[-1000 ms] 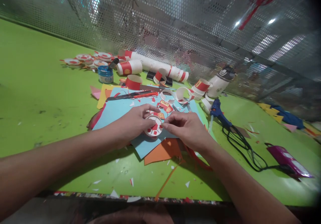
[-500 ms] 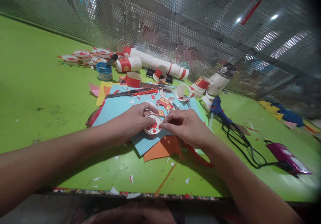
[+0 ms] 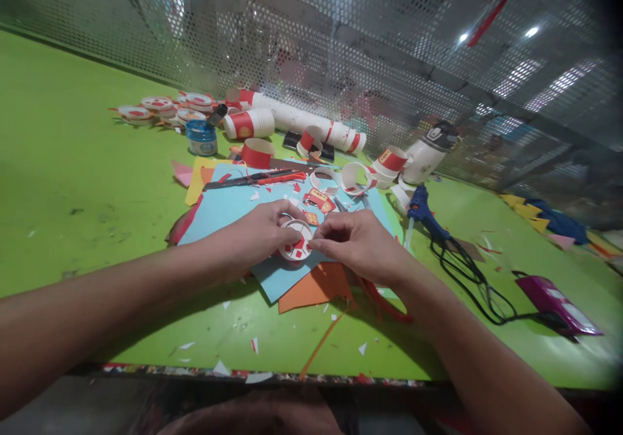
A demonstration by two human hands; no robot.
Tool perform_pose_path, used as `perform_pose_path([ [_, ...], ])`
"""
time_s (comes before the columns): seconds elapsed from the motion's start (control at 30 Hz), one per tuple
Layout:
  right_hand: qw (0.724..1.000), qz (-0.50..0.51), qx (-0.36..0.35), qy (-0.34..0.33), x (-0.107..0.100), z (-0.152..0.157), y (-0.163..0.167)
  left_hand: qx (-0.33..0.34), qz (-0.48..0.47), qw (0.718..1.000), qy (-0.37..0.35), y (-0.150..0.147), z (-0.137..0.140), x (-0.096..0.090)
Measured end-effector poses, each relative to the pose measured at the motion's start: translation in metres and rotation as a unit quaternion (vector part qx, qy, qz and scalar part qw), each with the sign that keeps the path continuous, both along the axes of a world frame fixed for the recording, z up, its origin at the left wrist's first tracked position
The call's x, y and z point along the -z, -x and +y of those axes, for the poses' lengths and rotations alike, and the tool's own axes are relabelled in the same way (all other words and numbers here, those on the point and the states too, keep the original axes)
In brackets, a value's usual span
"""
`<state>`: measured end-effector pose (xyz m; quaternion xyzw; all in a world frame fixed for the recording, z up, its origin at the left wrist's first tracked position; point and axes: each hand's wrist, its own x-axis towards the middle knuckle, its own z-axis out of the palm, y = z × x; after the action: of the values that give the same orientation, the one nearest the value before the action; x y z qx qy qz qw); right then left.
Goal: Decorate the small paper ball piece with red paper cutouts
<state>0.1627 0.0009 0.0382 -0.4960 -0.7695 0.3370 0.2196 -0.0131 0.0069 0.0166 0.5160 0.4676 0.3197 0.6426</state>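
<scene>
Several white scraps (image 3: 221, 368) dot the green table (image 3: 97, 182) nearer than the left hand (image 3: 263, 232), which, half curled, holds a red-and-white disc (image 3: 298, 250) over blue paper (image 3: 224, 217). The right hand (image 3: 357, 243) pinches at the disc's edge; anything between its fingertips is too small to tell. Beyond both hands rises a perforated screen (image 3: 292, 45).

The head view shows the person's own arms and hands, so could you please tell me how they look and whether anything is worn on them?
The left hand and right hand are bare, without gloves. The left forearm and right forearm show no sleeves; no watch or bracelet is visible. The upper arms are out of frame.
</scene>
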Motion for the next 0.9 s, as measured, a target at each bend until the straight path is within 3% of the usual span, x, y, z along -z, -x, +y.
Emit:
perform_pose_path([
  [0.57, 0.998, -0.062, -0.006, -0.032, -0.0005, 0.0016, 0.0037, 0.015, 0.015, 1.0, -0.016, 0.0018, 0.0027, 0.007],
  [0.9, 0.994, -0.103, -0.008, -0.018, -0.0031, 0.0033, 0.0063, 0.02, 0.041, 0.998, -0.038, 0.0033, 0.0017, 0.0068],
])
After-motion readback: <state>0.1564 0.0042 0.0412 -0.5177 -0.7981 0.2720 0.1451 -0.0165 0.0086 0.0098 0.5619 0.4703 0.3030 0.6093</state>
